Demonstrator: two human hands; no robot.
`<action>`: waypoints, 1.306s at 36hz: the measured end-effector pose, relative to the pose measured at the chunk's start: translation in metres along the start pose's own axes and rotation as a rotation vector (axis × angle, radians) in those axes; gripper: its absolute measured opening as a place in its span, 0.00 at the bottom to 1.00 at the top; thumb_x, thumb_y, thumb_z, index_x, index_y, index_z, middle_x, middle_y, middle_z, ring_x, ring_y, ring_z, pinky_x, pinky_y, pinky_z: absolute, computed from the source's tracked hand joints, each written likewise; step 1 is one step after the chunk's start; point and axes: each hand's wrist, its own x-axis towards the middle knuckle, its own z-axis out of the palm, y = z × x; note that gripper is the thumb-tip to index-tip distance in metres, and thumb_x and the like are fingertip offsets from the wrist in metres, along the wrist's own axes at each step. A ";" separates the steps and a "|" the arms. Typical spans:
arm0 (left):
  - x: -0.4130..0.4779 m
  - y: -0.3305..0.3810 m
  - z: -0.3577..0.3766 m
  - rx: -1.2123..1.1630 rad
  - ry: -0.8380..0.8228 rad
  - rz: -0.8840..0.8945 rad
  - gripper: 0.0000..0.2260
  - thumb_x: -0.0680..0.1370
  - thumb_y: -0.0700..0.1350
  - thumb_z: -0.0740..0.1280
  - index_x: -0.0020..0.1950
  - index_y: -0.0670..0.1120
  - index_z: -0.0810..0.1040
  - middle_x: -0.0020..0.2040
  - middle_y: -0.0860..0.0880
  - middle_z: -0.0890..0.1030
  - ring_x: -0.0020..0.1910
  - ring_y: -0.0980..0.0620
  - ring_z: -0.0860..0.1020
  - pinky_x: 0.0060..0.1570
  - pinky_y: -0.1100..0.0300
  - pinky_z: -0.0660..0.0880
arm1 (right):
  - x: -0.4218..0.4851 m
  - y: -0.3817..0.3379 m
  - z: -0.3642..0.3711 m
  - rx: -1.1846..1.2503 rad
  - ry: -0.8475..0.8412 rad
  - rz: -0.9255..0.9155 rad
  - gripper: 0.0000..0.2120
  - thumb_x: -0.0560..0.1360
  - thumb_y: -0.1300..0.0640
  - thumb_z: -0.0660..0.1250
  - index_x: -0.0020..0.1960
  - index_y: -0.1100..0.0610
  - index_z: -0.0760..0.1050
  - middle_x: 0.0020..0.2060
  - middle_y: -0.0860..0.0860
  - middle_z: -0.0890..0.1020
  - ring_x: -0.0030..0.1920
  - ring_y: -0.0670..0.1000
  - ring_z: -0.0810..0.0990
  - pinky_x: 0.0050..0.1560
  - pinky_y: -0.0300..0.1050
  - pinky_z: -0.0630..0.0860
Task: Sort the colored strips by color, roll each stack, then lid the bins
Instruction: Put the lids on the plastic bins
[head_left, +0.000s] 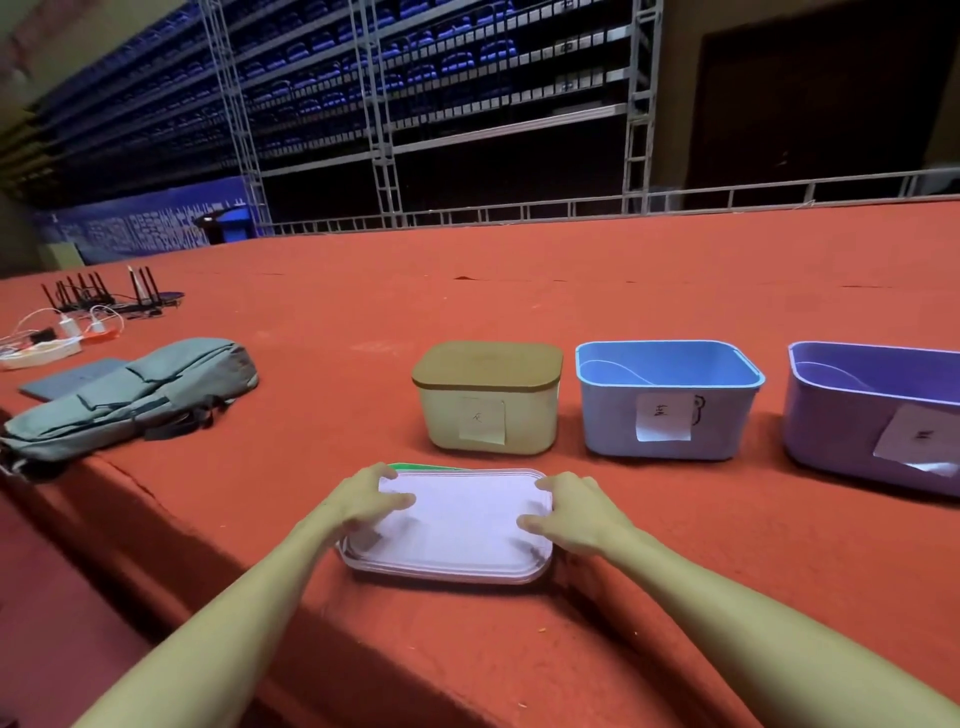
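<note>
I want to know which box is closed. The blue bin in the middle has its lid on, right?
Not quite. The head view shows the blue bin in the middle is open and uncovered; the beige bin beside it wears the brown lid.

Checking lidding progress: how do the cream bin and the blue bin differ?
The cream bin carries a tan lid; the blue bin stands open. The cream bin is leftmost; the blue bin sits to its right. Both bear paper labels on the front.
</note>
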 end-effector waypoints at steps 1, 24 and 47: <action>0.000 0.002 0.001 -0.007 0.008 0.001 0.24 0.74 0.51 0.70 0.68 0.47 0.70 0.67 0.45 0.73 0.63 0.46 0.73 0.58 0.57 0.69 | 0.000 0.002 0.000 0.007 0.003 0.003 0.34 0.72 0.45 0.67 0.72 0.58 0.65 0.64 0.54 0.76 0.68 0.56 0.68 0.60 0.46 0.69; -0.002 0.090 0.003 -0.597 0.132 -0.003 0.21 0.61 0.53 0.74 0.47 0.41 0.78 0.51 0.43 0.79 0.43 0.46 0.76 0.42 0.55 0.71 | -0.015 0.040 -0.084 0.369 0.342 0.181 0.28 0.64 0.36 0.67 0.54 0.56 0.77 0.49 0.53 0.82 0.53 0.57 0.79 0.51 0.50 0.77; 0.015 0.256 -0.004 -0.748 0.203 0.482 0.29 0.65 0.42 0.80 0.62 0.35 0.76 0.62 0.44 0.77 0.57 0.52 0.76 0.58 0.61 0.71 | -0.007 0.126 -0.257 0.323 0.523 -0.060 0.33 0.56 0.39 0.79 0.54 0.56 0.81 0.51 0.51 0.83 0.54 0.51 0.80 0.59 0.50 0.75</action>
